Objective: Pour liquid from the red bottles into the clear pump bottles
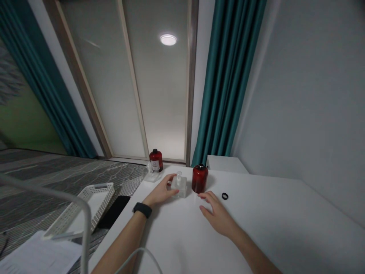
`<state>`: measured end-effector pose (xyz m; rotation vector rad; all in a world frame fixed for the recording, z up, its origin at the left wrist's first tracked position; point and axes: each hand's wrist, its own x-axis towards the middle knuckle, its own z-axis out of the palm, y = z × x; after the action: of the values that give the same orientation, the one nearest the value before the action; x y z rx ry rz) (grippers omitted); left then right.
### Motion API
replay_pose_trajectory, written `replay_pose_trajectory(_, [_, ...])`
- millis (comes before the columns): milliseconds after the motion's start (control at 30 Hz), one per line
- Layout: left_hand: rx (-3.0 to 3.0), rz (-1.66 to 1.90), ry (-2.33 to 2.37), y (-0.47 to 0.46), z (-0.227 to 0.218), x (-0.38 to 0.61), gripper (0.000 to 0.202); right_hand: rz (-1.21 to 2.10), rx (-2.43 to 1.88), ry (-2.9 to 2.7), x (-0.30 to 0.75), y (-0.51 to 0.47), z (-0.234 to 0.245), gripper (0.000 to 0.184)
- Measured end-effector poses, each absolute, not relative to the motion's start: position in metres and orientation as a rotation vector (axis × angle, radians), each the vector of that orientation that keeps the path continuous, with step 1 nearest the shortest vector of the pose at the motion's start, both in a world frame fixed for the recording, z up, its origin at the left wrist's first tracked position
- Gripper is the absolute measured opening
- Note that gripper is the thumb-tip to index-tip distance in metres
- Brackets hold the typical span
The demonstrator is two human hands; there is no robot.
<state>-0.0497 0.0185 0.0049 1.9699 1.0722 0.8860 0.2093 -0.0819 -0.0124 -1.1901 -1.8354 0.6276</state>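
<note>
My left hand (162, 193), with a dark watch on its wrist, has thumb and fingers around a square clear glass bottle (182, 188) with a clear top, standing on the white table (256, 220). Just right of that is a dark red bottle (200, 179) with an open-looking dark neck. My right hand (214, 213) is held low in front of the red bottle, fingers curved and apart, with nothing visible between them. Whether a fingertip touches the bottle's base, I cannot tell. A black ring (225, 196) lies to the right of the red bottle.
At the far left table corner stand a labelled red bottle (156, 161) and another clear glass bottle (151, 174). Left of the table are a white basket (85, 209), a black flat object (115, 213) and papers (37, 255). A white cable (86, 228) crosses the lower left.
</note>
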Motion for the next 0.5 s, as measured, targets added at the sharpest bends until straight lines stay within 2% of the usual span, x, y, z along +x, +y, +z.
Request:
replay_pose_trajectory(233, [1.882,0.961,1.018,0.021,-0.003,-0.052,0.068,0.608,-1.188,-1.843,0.207,-0.082,-0.017,0.031])
replay_pose_trajectory(333, [1.814,1.137,1.023,0.019,-0.004,-0.047,0.062,0.571,-1.194,-1.819,0.206,-0.08,-0.02,0.031])
replay_pose_trajectory(500, [2.07,1.388,1.088,0.013,-0.001,-0.036,0.057,0.435,-1.21,-1.645,0.206,-0.071,-0.021,0.027])
